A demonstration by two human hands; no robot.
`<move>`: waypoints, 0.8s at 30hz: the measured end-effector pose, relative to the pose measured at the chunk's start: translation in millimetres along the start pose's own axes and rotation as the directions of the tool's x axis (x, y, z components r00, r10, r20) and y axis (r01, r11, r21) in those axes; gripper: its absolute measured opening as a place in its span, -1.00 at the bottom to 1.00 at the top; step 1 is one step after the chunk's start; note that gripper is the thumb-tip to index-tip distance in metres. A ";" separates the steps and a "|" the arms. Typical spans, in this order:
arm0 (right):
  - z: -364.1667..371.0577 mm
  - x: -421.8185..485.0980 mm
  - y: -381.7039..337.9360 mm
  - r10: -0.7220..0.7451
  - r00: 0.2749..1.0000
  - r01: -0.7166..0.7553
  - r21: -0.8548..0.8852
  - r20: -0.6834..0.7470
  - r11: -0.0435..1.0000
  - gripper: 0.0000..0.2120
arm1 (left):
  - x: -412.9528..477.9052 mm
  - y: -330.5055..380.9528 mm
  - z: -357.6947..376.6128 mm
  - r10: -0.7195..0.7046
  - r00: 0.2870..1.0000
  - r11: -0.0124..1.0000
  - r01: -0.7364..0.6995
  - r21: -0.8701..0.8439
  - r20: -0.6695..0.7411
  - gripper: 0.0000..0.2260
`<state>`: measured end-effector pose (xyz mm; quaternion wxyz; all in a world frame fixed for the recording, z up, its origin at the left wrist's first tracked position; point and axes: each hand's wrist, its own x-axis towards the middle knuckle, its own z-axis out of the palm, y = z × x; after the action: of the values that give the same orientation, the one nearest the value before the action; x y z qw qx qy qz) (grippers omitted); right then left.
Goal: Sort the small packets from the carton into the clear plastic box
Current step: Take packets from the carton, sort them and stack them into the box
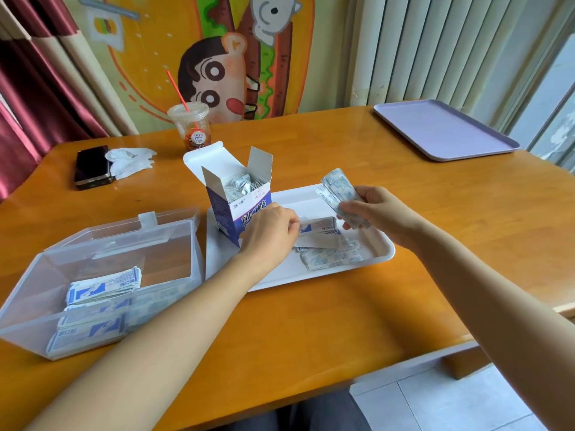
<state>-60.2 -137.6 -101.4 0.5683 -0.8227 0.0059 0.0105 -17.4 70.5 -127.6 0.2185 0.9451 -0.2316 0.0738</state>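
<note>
The right hand [378, 213] is gripping a fanned bunch of small packets [337, 194] above the white tray [382, 253]. The left hand [269, 234] is pinching a flat packet [317, 227] lying there beside the carton [238, 209]. The clear plastic box [37, 306] is sitting left of both hands, nearer the left.

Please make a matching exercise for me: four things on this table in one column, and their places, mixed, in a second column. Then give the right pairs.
Things:
1. open carton
2. phone
3. lilac tray
4. clear plastic box

Places:
A. far right corner of the table
B. standing on the white tray
C. near left, with packets inside
D. far left, beside a white glove

Pairs: 1-B, 2-D, 3-A, 4-C
</note>
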 end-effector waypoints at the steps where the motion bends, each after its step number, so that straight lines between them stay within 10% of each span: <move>1: -0.4 -0.8 0.3 0.001 1.000 -0.001 -0.002 0.004 1.000 -0.86 | 0.7 0.5 -0.5 -0.008 1.000 1.000 0.008 -0.002 0.005 -0.83; 7: -3.2 -5.6 1.6 0.000 0.997 0.005 -0.058 0.072 0.998 -0.85 | 1.6 2.3 -2.7 -0.070 0.988 0.998 0.068 0.016 0.137 -0.79; 14: 17.4 -11.9 -11.9 -0.147 0.963 0.235 -0.440 0.224 0.867 -0.82 | -15.0 12.6 -19.2 -0.072 0.994 0.904 0.097 -0.417 0.076 -0.64; 19: 56.4 -8.8 -15.0 -0.282 0.919 0.393 -0.610 0.274 0.688 -0.70 | -38.1 -3.6 -24.4 -0.006 1.000 0.982 0.007 -0.187 0.004 -0.86; 24: 75.5 -6.5 -9.6 -0.204 0.927 0.360 -0.595 0.314 0.718 -0.84 | -62.8 -20.7 -27.8 -0.023 0.999 0.995 0.028 -0.096 0.048 -0.73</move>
<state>-67.3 -63.6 -119.0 0.2434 -0.9512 -0.1891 0.0181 -64.1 124.9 -125.7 0.2595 0.9377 -0.2279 0.0376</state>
